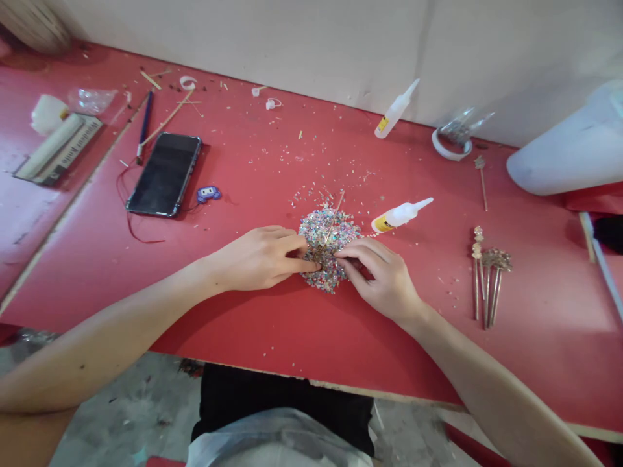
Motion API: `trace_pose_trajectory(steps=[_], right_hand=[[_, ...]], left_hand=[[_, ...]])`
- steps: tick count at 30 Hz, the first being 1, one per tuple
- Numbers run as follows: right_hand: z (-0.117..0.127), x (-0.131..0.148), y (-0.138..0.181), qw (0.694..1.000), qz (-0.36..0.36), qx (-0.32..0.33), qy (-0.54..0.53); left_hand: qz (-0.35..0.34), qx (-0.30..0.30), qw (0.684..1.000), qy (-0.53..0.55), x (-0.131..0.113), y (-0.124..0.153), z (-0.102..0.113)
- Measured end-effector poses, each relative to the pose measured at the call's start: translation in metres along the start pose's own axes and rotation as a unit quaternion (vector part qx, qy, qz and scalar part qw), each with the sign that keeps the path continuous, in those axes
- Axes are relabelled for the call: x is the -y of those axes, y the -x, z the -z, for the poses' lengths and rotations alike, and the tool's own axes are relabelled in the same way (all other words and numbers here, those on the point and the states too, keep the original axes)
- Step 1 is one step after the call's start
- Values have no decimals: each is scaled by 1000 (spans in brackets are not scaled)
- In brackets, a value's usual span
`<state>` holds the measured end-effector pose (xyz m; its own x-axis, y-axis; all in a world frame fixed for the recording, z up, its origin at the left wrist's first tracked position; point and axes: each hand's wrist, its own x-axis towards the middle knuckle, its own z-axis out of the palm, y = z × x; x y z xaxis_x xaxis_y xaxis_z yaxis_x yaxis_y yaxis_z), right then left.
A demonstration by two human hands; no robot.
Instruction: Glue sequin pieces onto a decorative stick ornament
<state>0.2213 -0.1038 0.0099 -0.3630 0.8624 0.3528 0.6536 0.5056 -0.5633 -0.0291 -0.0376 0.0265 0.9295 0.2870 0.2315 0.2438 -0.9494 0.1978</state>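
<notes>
Black-clothed lap sits closest, with both bare forearms reaching up over the red table (272, 337). Far left, a flat box (58, 150) lies by the edge, then a blue pen (145, 120), a dark phone (164, 174) face up, and a small purple charm (208, 193) just beside it, all well apart from the action.

Centre now: the left hand (260, 259) has thumb and forefinger pinched on the lower end of a thin stick (335, 217), which slants up out of the glitter pile (331, 237). The right hand (382, 275) meets it from the other side, fingers bunched, tips buried in the glitter by the stick's foot; whether they grip the stick, I cannot tell.

Just right of the pile lies a glue bottle (402, 214), close to the right knuckles. Further right, a cluster of decorated sticks (487, 279) rests flat, and a white container (569, 155) crowds the far corner.
</notes>
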Motion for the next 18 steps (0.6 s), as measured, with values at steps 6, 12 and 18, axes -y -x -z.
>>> trace_pose_trajectory(steps=[6, 12, 18], right_hand=[[0, 0, 0, 1000, -3, -1, -1], [1, 0, 0, 1000, 2, -1, -2], [1, 0, -1, 1000, 6, 3, 1]], left_hand=[[1, -1, 1000, -3, 0, 0, 0], [0, -1, 1000, -2, 0, 0, -1], [0, -2, 1000, 1, 0, 0, -1]])
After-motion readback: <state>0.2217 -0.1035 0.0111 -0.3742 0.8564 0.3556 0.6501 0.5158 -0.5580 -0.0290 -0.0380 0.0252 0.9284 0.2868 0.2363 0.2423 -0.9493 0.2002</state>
